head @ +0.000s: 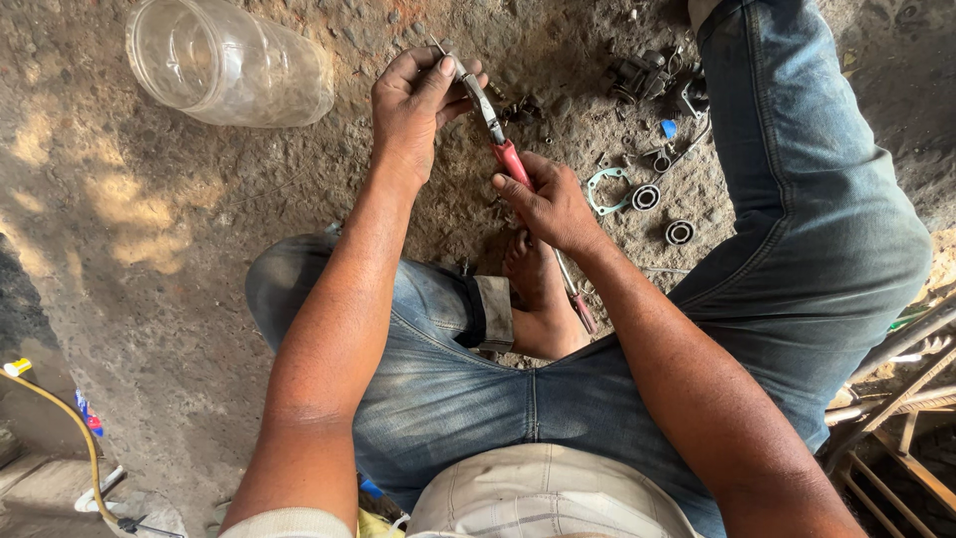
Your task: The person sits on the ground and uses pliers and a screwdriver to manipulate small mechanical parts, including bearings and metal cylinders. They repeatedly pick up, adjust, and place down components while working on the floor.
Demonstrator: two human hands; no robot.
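- Head view: right hand [551, 206], frame centre, fingers closed round the red grips of one pair of pliers [495, 128]; grip end in the palm.
- Left hand [416, 97], upper centre, fingers curled tight, thumb pressed on the metal nose of the pliers; whatever it pinches there is too small to tell.
- Hands near each other but apart, joined only by the pliers, which run diagonally between them above the dirt ground [149, 219].
- One clear plastic jar [227, 62] lying on its side, upper left.
- Two round bearings [662, 214] and one pale green gasket [604, 189] on the ground, right of the right hand.
- One cluster of dark metal parts [652, 80], upper right.
- One bare foot [538, 299] below the hands; jeans on both legs.
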